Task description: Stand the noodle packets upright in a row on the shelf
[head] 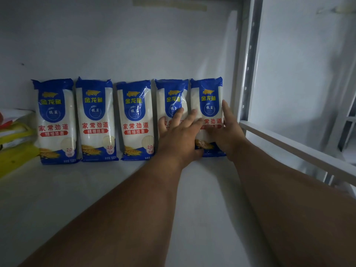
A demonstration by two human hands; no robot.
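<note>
Several blue-and-white noodle packets stand upright in a row against the back wall of the white shelf [107, 189]. The leftmost packet [55, 120] starts the row, and the rightmost packet [207, 105] ends it near the shelf post. My left hand [179, 133] lies flat with spread fingers across the fronts of the two right-hand packets, covering the lower part of the second packet from the right [171, 95]. My right hand [228, 132] presses its fingers against the right edge of the rightmost packet.
A yellow and white bag [17, 137] lies on the shelf at the far left, beside the row. A grey perforated upright post [248, 60] and a side rail [300, 149] bound the shelf on the right.
</note>
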